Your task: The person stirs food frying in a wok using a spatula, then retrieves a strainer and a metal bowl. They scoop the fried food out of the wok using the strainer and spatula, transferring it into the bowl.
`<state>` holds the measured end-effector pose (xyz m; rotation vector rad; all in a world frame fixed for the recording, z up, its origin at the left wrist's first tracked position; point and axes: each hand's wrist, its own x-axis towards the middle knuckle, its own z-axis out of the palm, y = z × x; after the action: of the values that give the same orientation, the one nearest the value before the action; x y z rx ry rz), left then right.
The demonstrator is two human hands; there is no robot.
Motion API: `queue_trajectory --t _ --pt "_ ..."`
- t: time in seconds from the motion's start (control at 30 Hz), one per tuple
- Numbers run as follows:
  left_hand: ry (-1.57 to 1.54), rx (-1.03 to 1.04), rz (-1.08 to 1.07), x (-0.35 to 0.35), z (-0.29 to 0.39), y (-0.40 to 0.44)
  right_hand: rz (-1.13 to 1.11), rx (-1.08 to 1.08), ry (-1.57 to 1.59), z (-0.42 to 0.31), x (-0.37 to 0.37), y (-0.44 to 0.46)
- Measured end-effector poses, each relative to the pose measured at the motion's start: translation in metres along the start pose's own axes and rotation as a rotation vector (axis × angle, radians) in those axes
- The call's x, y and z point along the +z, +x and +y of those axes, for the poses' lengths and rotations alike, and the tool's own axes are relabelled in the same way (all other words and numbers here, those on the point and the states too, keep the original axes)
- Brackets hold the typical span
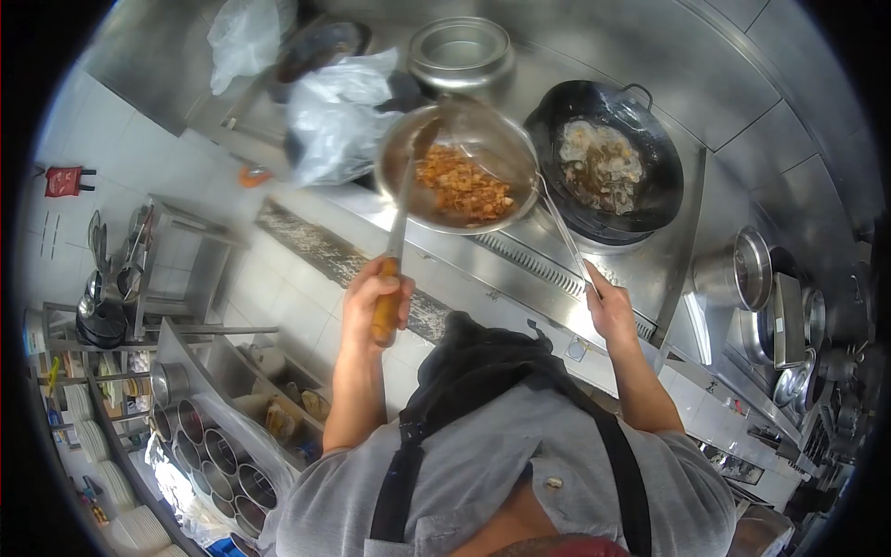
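Note:
My left hand point(376, 302) is closed round the wooden handle of a long metal spatula point(399, 227). The spatula's blade reaches into a steel bowl point(513, 215) of chopped orange-brown food point(464, 186). My right hand point(608, 304) grips a long, thin metal handle point(564, 223). That handle runs up to the bowl's right rim; whether it belongs to a ladle or to the bowl, I cannot tell. Just right of the bowl sits a black wok point(664, 186) with a pale, wet, oily mass point(601, 167) in it.
A round steel pot point(461, 51) stands behind the bowl. Crumpled clear plastic bags point(339, 116) lie to its left. Stacked steel pans point(752, 269) are at the right. Below left, a shelf holds several metal cylinders point(223, 452); ladles and utensils point(107, 278) stand in a holder.

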<state>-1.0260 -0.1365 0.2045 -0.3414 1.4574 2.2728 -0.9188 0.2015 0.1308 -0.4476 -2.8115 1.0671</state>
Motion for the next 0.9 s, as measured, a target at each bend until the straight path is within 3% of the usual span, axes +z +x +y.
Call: queue_trajectory --t 0.13,0.2,0.3,0.4,0.47,0.5,0.57,0.6,0.67,0.9 --pt "-0.012 -0.002 -0.029 -0.005 -0.001 0.007 0.082 0.110 0.187 0.035 -0.012 -0.007" --pt "0.002 -0.007 -0.096 -0.007 0.002 0.008 0.154 0.302 0.291 0.039 -0.037 -0.009" --pt "0.019 -0.011 -0.081 -0.008 0.003 0.011 0.298 0.248 0.280 0.067 -0.068 -0.002" --pt "0.040 -0.013 -0.053 -0.005 0.002 0.013 0.466 0.305 0.063 0.102 -0.091 0.015" --pt "0.020 0.006 -0.048 -0.004 -0.001 0.015 0.654 0.062 -0.429 0.142 -0.088 0.030" --pt "0.020 0.002 -0.049 -0.002 0.000 0.015 0.660 0.063 -0.429 0.146 -0.087 0.034" --pt "0.025 -0.004 -0.041 0.001 0.000 0.015 0.418 0.485 0.052 0.140 -0.075 0.044" --pt "0.029 -0.011 -0.027 0.003 0.000 0.015 0.420 0.486 0.056 0.141 -0.066 0.050" --pt "0.025 -0.005 -0.034 0.004 -0.002 0.015 0.303 0.581 0.482 0.146 -0.042 0.066" --pt "0.039 -0.029 -0.070 0.004 -0.003 0.010 0.151 0.529 0.906 0.091 0.000 0.079"
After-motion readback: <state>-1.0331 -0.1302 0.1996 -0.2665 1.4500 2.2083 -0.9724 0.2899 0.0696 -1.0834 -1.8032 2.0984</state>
